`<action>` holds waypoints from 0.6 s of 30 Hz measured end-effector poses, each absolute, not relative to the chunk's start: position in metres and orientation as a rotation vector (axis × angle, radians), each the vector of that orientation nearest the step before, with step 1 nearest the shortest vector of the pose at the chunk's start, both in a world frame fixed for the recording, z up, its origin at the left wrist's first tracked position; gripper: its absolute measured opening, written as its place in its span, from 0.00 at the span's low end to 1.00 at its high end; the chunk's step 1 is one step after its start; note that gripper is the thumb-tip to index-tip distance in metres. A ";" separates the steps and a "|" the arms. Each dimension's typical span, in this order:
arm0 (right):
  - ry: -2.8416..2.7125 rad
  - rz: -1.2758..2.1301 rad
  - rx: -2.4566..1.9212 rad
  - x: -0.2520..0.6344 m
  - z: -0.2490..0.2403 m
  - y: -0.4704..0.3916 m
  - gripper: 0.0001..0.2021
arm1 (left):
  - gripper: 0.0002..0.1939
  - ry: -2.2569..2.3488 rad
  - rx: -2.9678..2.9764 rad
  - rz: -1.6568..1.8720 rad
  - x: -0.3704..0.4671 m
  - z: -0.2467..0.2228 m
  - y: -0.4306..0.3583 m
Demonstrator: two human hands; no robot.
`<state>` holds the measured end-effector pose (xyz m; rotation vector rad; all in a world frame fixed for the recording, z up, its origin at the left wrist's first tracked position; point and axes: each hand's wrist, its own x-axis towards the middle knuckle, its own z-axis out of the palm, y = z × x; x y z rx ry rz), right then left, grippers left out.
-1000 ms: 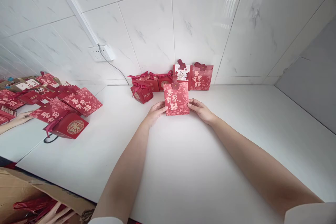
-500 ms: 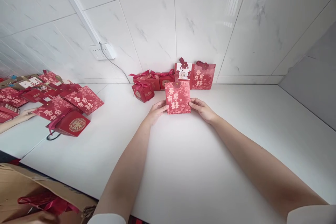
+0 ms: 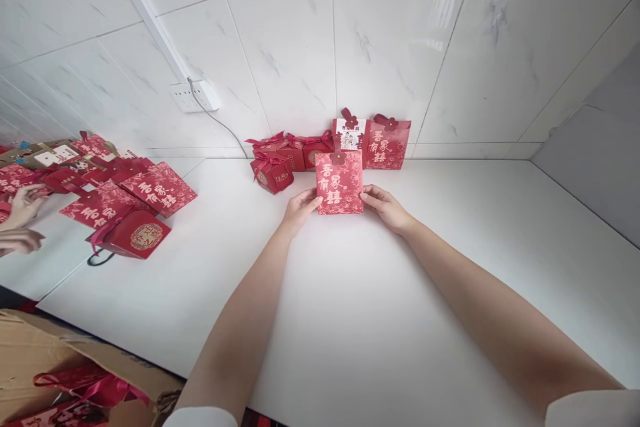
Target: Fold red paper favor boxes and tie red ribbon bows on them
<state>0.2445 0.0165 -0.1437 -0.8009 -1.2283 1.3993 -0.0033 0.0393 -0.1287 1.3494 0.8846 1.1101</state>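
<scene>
A red gift bag (image 3: 340, 183) with pale floral print, gold characters and a dark red flower clasp stands upright on the white table. My left hand (image 3: 302, 208) grips its left edge, thumb in front. On its right edge, my right hand (image 3: 384, 205) holds it in the same way. Just behind it, a white-and-red bag (image 3: 350, 136) leans on the wall beside another red floral bag (image 3: 391, 147). Left of these sit several red boxes with ribbons (image 3: 273, 173). The held bag hides the lower part of the white-and-red one.
At the left lie several red bags and boxes, the nearest a red box with a gold emblem (image 3: 143, 235). Another person's hands (image 3: 23, 217) are by that pile. A cardboard box (image 3: 135, 370) stands at the lower left; a socket (image 3: 195, 96) is on the wall.
The held bag has barely moved, and my hands keep the same grip. At the left, the other person's hands have shifted, with two now showing near the pile. More of the cardboard box's contents shows.
</scene>
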 end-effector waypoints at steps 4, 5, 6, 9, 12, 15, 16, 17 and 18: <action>-1.228 1.381 -0.812 0.245 -0.146 0.017 0.18 | 0.27 0.910 1.382 1.142 -0.002 -0.131 0.039; -1.230 1.377 -0.815 0.245 -0.146 0.017 0.18 | 0.27 0.903 1.386 1.130 -0.002 -0.130 0.039; -1.233 1.374 -0.818 0.245 -0.146 0.018 0.18 | 0.27 0.896 1.391 1.118 -0.002 -0.130 0.039; -1.240 1.364 -0.828 0.245 -0.146 0.018 0.18 | 0.27 0.874 1.406 1.097 -0.004 -0.128 0.039; -1.240 1.350 -0.838 0.245 -0.147 0.018 0.17 | 0.27 0.865 1.401 1.100 -0.005 -0.128 0.039; -1.241 1.337 -0.843 0.246 -0.147 0.018 0.17 | 0.28 0.874 1.398 1.099 -0.005 -0.129 0.040; -1.242 1.334 -0.844 0.246 -0.147 0.018 0.17 | 0.28 0.877 1.403 1.096 -0.005 -0.129 0.040; -1.241 1.333 -0.844 0.246 -0.148 0.018 0.17 | 0.28 0.877 1.411 1.092 -0.005 -0.129 0.040; -1.239 1.331 -0.843 0.246 -0.148 0.018 0.16 | 0.28 0.876 1.418 1.087 -0.006 -0.129 0.040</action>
